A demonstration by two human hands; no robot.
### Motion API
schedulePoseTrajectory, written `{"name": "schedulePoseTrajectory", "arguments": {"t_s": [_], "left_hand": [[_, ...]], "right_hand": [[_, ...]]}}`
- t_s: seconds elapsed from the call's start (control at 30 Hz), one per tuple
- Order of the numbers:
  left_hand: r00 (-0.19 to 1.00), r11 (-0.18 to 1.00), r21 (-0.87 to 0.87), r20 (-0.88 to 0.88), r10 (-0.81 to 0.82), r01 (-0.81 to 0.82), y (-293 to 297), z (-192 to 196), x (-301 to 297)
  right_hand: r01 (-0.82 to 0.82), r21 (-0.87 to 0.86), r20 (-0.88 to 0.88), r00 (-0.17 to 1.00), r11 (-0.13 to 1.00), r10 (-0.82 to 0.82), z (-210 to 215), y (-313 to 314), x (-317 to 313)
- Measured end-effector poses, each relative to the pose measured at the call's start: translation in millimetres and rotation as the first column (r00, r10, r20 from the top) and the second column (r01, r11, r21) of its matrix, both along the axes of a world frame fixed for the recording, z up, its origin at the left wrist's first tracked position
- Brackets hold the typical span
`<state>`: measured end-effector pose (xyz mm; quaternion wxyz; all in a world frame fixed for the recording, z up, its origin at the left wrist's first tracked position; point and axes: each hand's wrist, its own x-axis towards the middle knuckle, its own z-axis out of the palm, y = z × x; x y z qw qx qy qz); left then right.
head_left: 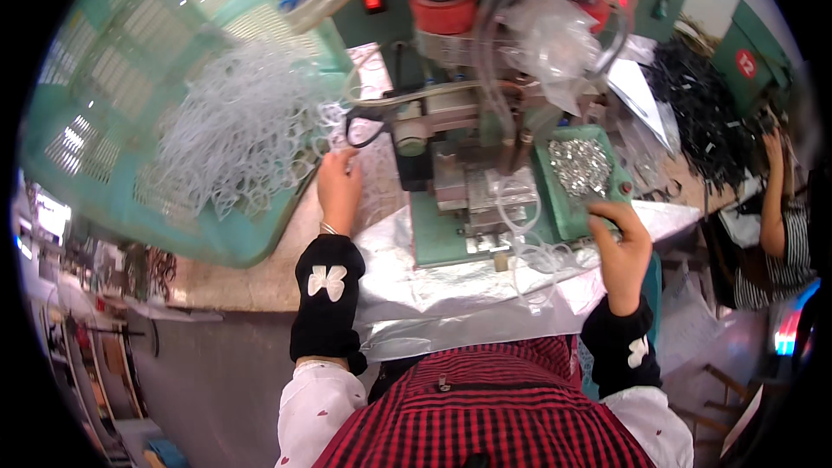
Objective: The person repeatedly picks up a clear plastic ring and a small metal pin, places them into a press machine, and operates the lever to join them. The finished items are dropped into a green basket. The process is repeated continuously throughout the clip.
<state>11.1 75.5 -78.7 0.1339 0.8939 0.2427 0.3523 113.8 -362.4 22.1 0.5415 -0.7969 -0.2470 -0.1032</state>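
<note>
On the bench: we see a small green press machine with a silver sheet spread under it.
Left hand: our left hand reaches up to the pile of clear plastic loops. The fingers are bent and close together at the edge of the pile. We cannot tell if they pinch a loop yet.
Right hand: our right hand rests at the near edge of the little green tray. The fingers curl down at the tray's rim. We cannot tell if they hold a piece.
Where the loops are: they spill out of a big green basket that leans on its side, left of the machine. A few more loops lie on the silver sheet by the right hand.
What is in the tray: a heap of tiny shiny metal bits.
How the loops will feel: we think they are very light, thin and bendy. They look tangled, so one pull may drag many along. It seems best to pinch one loop at the edge of the pile and lift it slowly.
How the metal bits will feel: small, hard and easy to drop, we guess. Fingertips should pick just one.
Far right: another person's arm is near a heap of black pieces.
</note>
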Motion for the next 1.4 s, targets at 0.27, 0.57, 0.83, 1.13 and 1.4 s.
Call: {"name": "schedulePoseTrajectory", "arguments": {"t_s": [0.27, 0.57, 0.83, 1.13, 1.4], "left_hand": [[0.967, 1.000, -0.016, 0.253, 0.000, 0.004, -19.5, 36.9, -16.7], [0.452, 0.584, -0.252, 0.864, -0.225, 0.772, -157.7, 157.5, -36.7], [0.437, 0.680, 0.103, 0.694, -0.572, 0.726, -166.6, 186.1, -4.2], [0.422, 0.340, 0.612, 0.012, -0.907, 0.714, -203.1, 147.6, 14.1], [0.632, 0.666, 0.209, 0.210, -0.746, 0.716, -217.7, 103.2, -18.6]], "right_hand": [[-0.230, 0.359, -0.162, 0.939, 0.904, 0.303, 28.7, 99.5, 20.3], [-0.172, 0.553, -0.328, 0.854, 0.815, 0.403, 40.2, 101.8, 4.8], [-0.228, 0.521, -0.343, 0.826, 0.822, 0.447, 62.3, 83.0, -19.7], [0.173, 0.130, 0.004, 0.985, 0.976, -0.175, -50.4, -6.1, 70.8], [0.308, -0.407, 0.339, 0.925, 0.860, -0.171, -52.7, -0.3, 48.7]]}}
